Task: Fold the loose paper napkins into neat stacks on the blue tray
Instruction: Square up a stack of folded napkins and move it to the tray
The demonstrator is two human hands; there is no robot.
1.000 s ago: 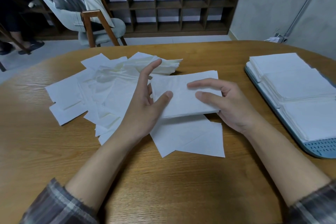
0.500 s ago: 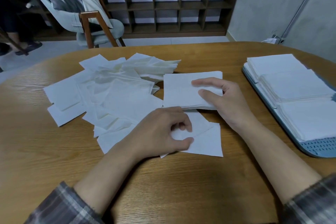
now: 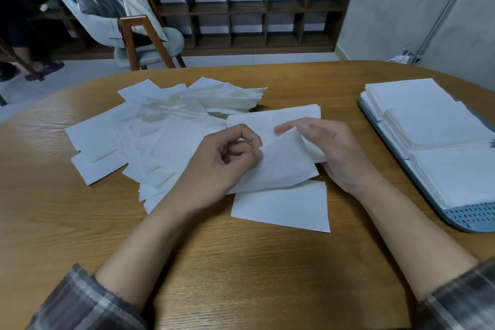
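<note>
Leaving the loose napkins [image 3: 150,136] sprawled over the left of the tabletop [image 3: 80,222]. Pinching one napkin [image 3: 284,169] by its left edge in the curled fingers of the left hand [image 3: 225,161], now raising it above its low spot of half a second ago (another sheet [image 3: 281,206] staying flat beneath). Gripping its top corner with the right hand [image 3: 337,150] fingers. Keeping folded stacks [image 3: 428,126] on the blue tray [image 3: 476,218], far right.

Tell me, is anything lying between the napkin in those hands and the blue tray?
Nothing visible. The napkin, pinched by the left hand and right hand, has only bare wooden table between it and the blue tray. The tray's folded stacks cover most of it, though, leaving just its near end bare.
</note>
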